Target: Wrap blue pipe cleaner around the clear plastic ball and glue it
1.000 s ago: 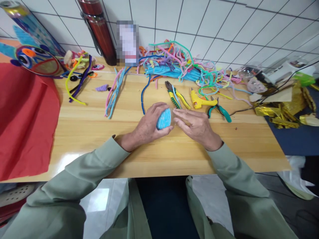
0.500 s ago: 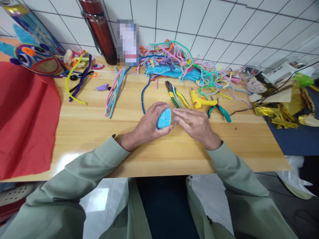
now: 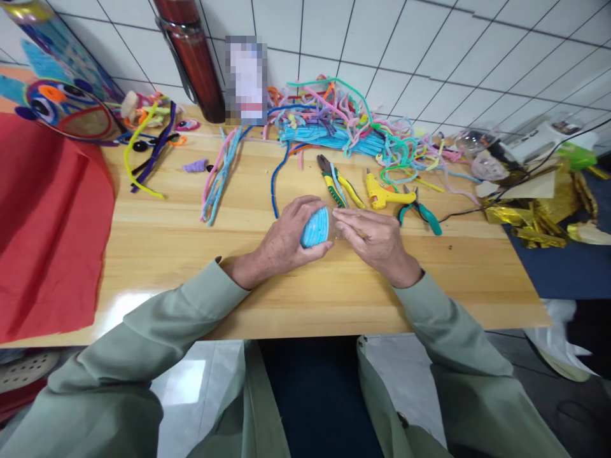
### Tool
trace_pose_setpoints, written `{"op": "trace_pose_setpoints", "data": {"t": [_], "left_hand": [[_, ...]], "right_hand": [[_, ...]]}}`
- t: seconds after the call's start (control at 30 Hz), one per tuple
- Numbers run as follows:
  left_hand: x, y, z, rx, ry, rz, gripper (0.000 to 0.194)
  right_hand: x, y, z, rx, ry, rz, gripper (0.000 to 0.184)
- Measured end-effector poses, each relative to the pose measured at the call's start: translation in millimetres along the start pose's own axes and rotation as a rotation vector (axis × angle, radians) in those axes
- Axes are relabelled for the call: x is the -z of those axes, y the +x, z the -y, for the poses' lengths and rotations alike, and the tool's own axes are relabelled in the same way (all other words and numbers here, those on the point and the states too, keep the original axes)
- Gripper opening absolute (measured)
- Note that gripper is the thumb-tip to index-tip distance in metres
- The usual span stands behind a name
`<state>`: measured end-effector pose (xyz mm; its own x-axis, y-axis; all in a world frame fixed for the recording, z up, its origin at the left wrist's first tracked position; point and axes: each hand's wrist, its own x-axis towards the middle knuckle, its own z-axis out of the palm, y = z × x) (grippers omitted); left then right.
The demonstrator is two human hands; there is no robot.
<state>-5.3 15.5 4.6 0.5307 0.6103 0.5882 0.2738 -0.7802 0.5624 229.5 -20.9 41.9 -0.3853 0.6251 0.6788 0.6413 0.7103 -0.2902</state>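
My left hand [image 3: 294, 236] wraps round a rounded piece covered in rows of light blue pipe cleaner [image 3: 316, 228]. On its right side a bare, see-through plastic part [image 3: 333, 224] shows beyond the blue rows. My right hand [image 3: 375, 236] is at that clear edge, thumb and fingers pressed together; what they pinch, if anything, is too small to tell. Just beyond the hands lie yellow-and-green pliers [image 3: 354, 190] with a light blue strip across them, a yellow glue gun [image 3: 382, 193] and teal-handled pliers [image 3: 428, 215].
A tangled heap of pipe cleaners [image 3: 334, 130] lies along the tiled wall. Pink and blue pipe cleaners [image 3: 221, 178] lie left of the hands. A red flask [image 3: 191, 63] stands behind, red cloth [image 3: 52, 235] covers the left end, and gold foil [image 3: 539, 216] sits at right.
The hands and the blue-covered piece hold nearly the same place. The view has shifted very slightly; nothing was picked up or let go.
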Motion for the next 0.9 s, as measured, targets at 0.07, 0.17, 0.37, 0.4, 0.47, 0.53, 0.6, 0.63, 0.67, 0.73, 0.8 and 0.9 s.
{"op": "trace_pose_setpoints", "data": {"t": [0.07, 0.17, 0.37, 0.4, 0.47, 0.53, 0.6, 0.63, 0.67, 0.73, 0.8, 0.9], "left_hand": [[0.1, 0, 1, -0.003, -0.006, -0.004, 0.068], [0.2, 1, 2, -0.014, -0.001, -0.013, 0.067], [0.2, 0, 1, -0.005, 0.001, -0.008, 0.066], [0.3, 0, 1, -0.002, 0.004, -0.006, 0.067], [0.4, 0, 1, 0.003, 0.010, -0.002, 0.067], [0.4, 1, 1, -0.004, 0.014, -0.008, 0.067], [0.4, 1, 1, -0.012, 0.015, -0.016, 0.066], [0.3, 1, 0, -0.012, 0.014, -0.017, 0.066], [0.3, 1, 0, -0.006, 0.014, -0.016, 0.066], [0.1, 1, 0, 0.011, 0.015, -0.012, 0.067], [0.0, 1, 0, 0.026, 0.018, -0.012, 0.067], [0.3, 1, -1, 0.037, 0.019, -0.006, 0.067]], "right_hand": [[0, -1, -2, -0.034, 0.019, 0.025, 0.026], [0, -2, -2, -0.045, 0.033, 0.039, 0.029], [2, -1, 1, -0.018, 0.014, 0.026, 0.030], [2, -1, 2, -0.031, 0.010, 0.039, 0.030], [2, -1, 3, -0.058, 0.000, 0.059, 0.030], [1, -1, 3, -0.056, -0.006, 0.052, 0.029], [0, -1, 4, -0.032, -0.008, 0.027, 0.029], [0, -1, 5, -0.023, -0.011, 0.019, 0.029], [-1, -1, 5, -0.021, -0.015, 0.017, 0.029], [-2, -1, 6, -0.032, -0.025, 0.021, 0.030], [-3, -1, 7, -0.046, -0.023, 0.023, 0.030], [-4, -3, 8, -0.053, -0.020, 0.020, 0.031]]}}
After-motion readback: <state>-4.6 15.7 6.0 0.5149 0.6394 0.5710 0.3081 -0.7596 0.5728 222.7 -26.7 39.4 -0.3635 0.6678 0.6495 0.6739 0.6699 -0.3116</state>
